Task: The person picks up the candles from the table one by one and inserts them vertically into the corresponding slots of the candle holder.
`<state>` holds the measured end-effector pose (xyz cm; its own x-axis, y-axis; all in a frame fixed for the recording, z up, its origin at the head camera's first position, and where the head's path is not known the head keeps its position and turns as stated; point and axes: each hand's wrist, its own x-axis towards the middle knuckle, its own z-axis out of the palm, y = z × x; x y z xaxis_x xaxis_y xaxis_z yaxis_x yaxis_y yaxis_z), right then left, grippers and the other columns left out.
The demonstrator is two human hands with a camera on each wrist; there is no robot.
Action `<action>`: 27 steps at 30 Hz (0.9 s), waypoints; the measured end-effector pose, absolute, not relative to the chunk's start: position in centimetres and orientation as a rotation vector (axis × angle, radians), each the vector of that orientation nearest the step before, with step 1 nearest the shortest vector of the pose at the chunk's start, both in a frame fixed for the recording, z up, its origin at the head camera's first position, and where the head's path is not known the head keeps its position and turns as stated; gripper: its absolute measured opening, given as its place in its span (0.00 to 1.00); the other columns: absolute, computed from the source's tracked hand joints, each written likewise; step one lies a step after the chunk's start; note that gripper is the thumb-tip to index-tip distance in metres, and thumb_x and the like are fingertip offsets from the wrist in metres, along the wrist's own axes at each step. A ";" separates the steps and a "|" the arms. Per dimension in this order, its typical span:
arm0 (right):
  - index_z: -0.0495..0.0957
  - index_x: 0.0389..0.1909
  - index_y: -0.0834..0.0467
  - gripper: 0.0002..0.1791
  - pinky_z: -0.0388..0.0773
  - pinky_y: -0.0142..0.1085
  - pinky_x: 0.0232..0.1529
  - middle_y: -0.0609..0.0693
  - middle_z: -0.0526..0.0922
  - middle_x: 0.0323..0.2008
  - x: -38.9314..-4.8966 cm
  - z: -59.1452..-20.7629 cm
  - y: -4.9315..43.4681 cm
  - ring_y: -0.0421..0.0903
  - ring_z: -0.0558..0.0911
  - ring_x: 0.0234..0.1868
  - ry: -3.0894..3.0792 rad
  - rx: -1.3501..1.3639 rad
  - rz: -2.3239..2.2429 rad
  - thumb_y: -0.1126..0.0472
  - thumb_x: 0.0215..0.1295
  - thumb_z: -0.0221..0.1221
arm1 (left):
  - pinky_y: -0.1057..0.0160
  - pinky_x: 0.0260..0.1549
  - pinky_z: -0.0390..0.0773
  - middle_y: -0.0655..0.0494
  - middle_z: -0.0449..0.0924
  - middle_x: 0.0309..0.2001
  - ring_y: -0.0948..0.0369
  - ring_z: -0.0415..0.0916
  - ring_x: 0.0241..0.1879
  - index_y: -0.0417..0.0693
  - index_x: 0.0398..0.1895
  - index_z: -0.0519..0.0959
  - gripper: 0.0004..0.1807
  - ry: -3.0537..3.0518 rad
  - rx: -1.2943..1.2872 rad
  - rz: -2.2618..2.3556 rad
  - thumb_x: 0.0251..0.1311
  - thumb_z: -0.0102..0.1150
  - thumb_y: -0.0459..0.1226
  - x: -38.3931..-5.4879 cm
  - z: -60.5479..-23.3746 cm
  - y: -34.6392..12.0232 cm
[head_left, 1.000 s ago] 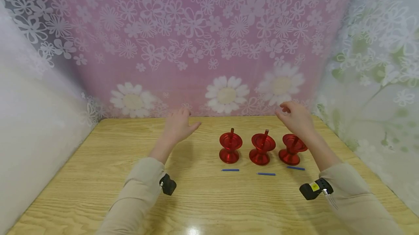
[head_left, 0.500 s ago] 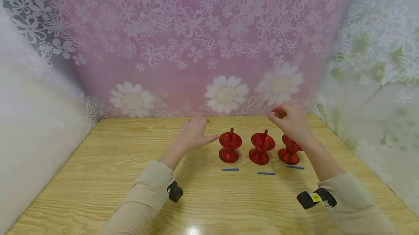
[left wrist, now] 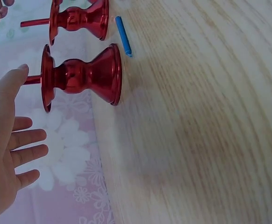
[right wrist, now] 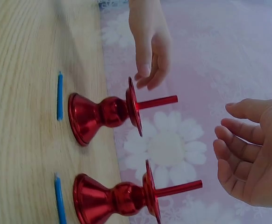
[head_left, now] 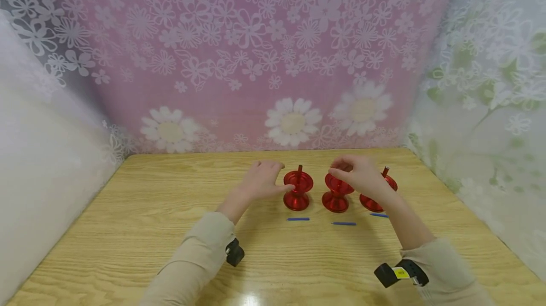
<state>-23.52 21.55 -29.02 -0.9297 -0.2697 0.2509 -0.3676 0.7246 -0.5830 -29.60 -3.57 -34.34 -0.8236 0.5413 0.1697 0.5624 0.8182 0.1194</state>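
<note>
Three red metal candle holders stand upright in a row: a left one (head_left: 297,200), a middle one (head_left: 335,203) and a right one (head_left: 370,204), each with a thin red tube rising from its dish. My left hand (head_left: 262,182) has its fingers spread beside the left holder, the thumb overlapping its dish in the head view. Over the middle holder hovers my right hand (head_left: 360,175), fingers loosely curved and nothing in them; in the right wrist view this hand (right wrist: 255,151) is apart from the tubes. My right hand and forearm partly hide the right holder.
Thin blue candles lie on the wooden table (head_left: 170,230) in front of the holders: a left one (head_left: 298,219), a middle one (head_left: 343,223) and a right one (head_left: 379,215), partly behind my forearm. A floral curtain (head_left: 239,59) hangs along the table's back edge.
My left hand has moved right, up to the left holder. The right hand has shifted left and down, from above the right holder to over the middle one.
</note>
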 end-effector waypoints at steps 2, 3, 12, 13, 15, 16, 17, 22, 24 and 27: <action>0.79 0.39 0.59 0.09 0.73 0.39 0.34 0.50 0.80 0.33 -23.3 -29.4 21.2 0.47 0.77 0.35 -2.804 0.539 1.028 0.58 0.63 0.58 | 0.51 0.57 0.61 0.53 0.72 0.57 0.54 0.67 0.57 0.46 0.61 0.69 0.39 -2.885 -0.885 -0.238 0.57 0.47 0.64 -29.5 -34.6 -3.4; 0.79 0.38 0.59 0.09 0.73 0.39 0.34 0.50 0.80 0.33 -23.3 -29.6 21.1 0.47 0.77 0.34 -2.814 0.554 1.044 0.58 0.63 0.58 | 0.51 0.57 0.61 0.53 0.72 0.57 0.54 0.67 0.58 0.46 0.61 0.69 0.39 -2.890 -0.885 -0.235 0.57 0.47 0.64 -29.5 -34.7 -3.4; 0.79 0.37 0.57 0.09 0.74 0.40 0.36 0.48 0.80 0.31 -22.9 -31.5 20.0 0.45 0.78 0.35 -2.881 0.574 1.146 0.56 0.62 0.59 | 0.53 0.53 0.63 0.55 0.74 0.49 0.55 0.69 0.52 0.46 0.54 0.73 0.35 -2.903 -0.874 -0.212 0.58 0.45 0.64 -29.5 -35.0 -3.0; 0.79 0.37 0.57 0.09 0.74 0.40 0.37 0.48 0.80 0.32 -22.9 -31.7 19.9 0.45 0.78 0.35 -2.888 0.566 1.161 0.56 0.62 0.59 | 0.53 0.53 0.63 0.55 0.74 0.49 0.56 0.69 0.51 0.46 0.53 0.73 0.35 -2.905 -0.876 -0.207 0.59 0.44 0.64 -29.5 -35.0 -3.0; 0.80 0.38 0.58 0.10 0.74 0.41 0.38 0.49 0.80 0.32 -22.9 -32.1 19.7 0.46 0.78 0.36 -2.896 0.546 1.197 0.55 0.62 0.59 | 0.53 0.53 0.63 0.55 0.74 0.48 0.55 0.69 0.51 0.45 0.52 0.74 0.34 -2.905 -0.875 -0.198 0.59 0.44 0.63 -29.5 -35.0 -3.0; 0.80 0.38 0.58 0.11 0.74 0.41 0.39 0.48 0.80 0.32 -22.9 -32.3 19.6 0.46 0.78 0.37 -2.899 0.535 1.215 0.55 0.62 0.59 | 0.53 0.53 0.63 0.55 0.74 0.47 0.55 0.69 0.51 0.45 0.52 0.74 0.34 -2.904 -0.873 -0.193 0.60 0.44 0.63 -29.6 -35.0 -3.0; 0.80 0.38 0.57 0.11 0.74 0.41 0.39 0.48 0.80 0.32 -23.0 -32.6 19.6 0.46 0.78 0.37 -2.905 0.524 1.230 0.55 0.62 0.59 | 0.53 0.53 0.63 0.55 0.74 0.47 0.55 0.70 0.50 0.45 0.51 0.74 0.33 -2.906 -0.871 -0.188 0.60 0.44 0.63 -29.6 -35.0 -3.0; 0.80 0.38 0.59 0.10 0.74 0.41 0.34 0.51 0.80 0.31 -23.4 -34.1 19.2 0.47 0.77 0.34 -2.926 0.486 1.351 0.57 0.62 0.59 | 0.53 0.53 0.64 0.55 0.74 0.46 0.55 0.70 0.50 0.45 0.49 0.75 0.32 -2.912 -0.879 -0.177 0.60 0.45 0.62 -29.5 -35.0 -3.0; 0.80 0.37 0.61 0.10 0.74 0.41 0.32 0.53 0.80 0.30 -23.6 -34.7 19.1 0.50 0.77 0.32 -2.923 0.485 1.394 0.58 0.61 0.59 | 0.53 0.52 0.65 0.55 0.74 0.45 0.55 0.70 0.49 0.45 0.49 0.75 0.31 -2.915 -0.885 -0.176 0.60 0.45 0.62 -29.5 -35.0 -2.9; 0.79 0.38 0.63 0.11 0.74 0.44 0.32 0.55 0.80 0.30 -23.8 -35.6 18.8 0.52 0.77 0.32 -2.917 0.484 1.448 0.58 0.60 0.59 | 0.53 0.53 0.64 0.55 0.75 0.46 0.55 0.70 0.50 0.46 0.49 0.75 0.31 -2.916 -0.885 -0.183 0.60 0.45 0.62 -29.5 -35.1 -2.8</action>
